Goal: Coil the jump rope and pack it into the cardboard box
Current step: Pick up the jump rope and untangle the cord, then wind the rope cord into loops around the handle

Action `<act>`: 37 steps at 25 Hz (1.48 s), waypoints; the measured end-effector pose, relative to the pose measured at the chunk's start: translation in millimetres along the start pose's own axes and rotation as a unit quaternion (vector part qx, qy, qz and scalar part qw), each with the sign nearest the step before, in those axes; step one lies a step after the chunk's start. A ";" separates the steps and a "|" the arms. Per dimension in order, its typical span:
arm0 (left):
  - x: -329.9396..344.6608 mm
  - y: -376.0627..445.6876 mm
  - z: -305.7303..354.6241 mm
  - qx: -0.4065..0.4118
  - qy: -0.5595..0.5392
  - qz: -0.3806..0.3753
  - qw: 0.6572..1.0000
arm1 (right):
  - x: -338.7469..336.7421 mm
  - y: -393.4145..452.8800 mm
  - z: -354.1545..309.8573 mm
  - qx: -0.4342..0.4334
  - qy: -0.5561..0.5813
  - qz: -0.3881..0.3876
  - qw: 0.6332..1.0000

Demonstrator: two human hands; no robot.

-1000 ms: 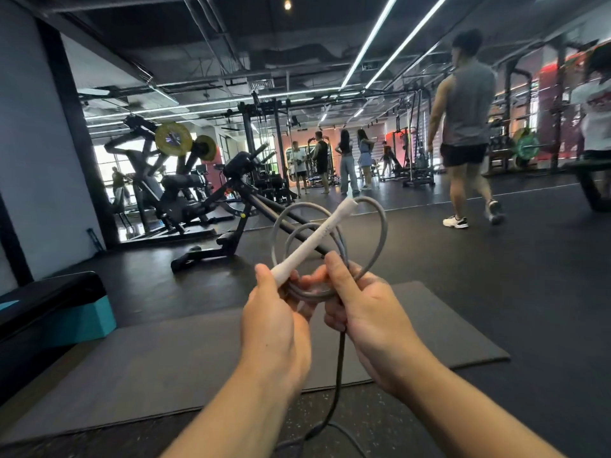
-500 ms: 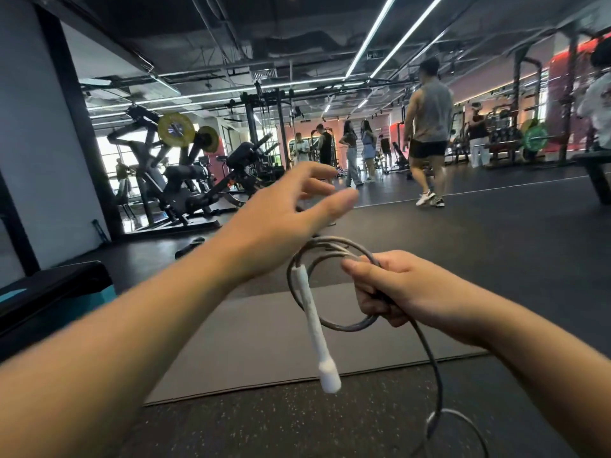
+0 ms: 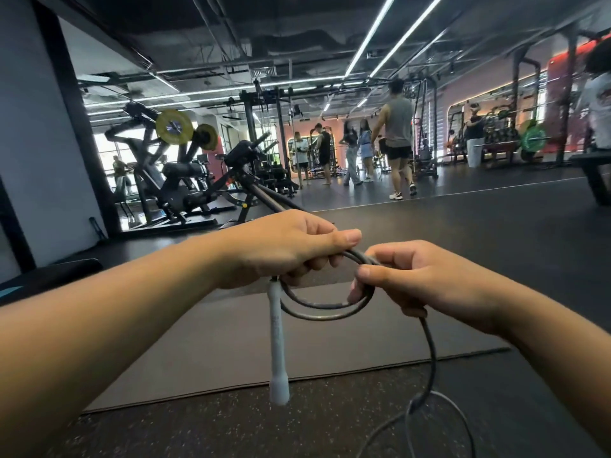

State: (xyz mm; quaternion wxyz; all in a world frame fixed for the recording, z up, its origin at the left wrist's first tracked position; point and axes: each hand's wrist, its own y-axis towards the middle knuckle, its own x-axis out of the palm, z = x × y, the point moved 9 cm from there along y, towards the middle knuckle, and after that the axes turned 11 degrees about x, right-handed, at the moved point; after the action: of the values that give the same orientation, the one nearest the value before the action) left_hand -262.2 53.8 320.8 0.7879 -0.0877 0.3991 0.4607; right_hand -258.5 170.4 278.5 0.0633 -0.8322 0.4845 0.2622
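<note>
A grey jump rope [image 3: 325, 309] is wound into a small coil held in front of me at chest height. My left hand [image 3: 284, 249] grips the coil's left side, fingers curled over the cord. My right hand [image 3: 413, 279] pinches the coil's right side. A white handle [image 3: 276, 345] hangs straight down from under my left hand. The loose end of the cord [image 3: 429, 352] drops from my right hand toward the floor and curls into a loop at the bottom. No cardboard box is in view.
A grey exercise mat [image 3: 205, 345] lies on the dark rubber floor below my hands. A weight machine [image 3: 178, 180] stands at left, a black and teal bench [image 3: 39, 279] at the left edge. Several people [image 3: 396, 140] stand and walk farther back.
My left hand, raised and open half a second ago, has come down and closed on the coil's left side. The handle still hangs down. The person in grey has walked farther away.
</note>
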 end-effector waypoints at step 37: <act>-67.6 -12.3 -45.0 0.048 -0.556 0.465 0.687 | 59.4 16.0 41.7 -0.053 0.243 -0.011 0.969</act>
State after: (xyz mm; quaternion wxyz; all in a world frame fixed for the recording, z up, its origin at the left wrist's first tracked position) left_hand -294.4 -20.2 336.0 0.5533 0.4196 -0.1010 0.7125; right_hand -264.1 131.1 215.6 -0.0976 -0.8783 0.4617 0.0767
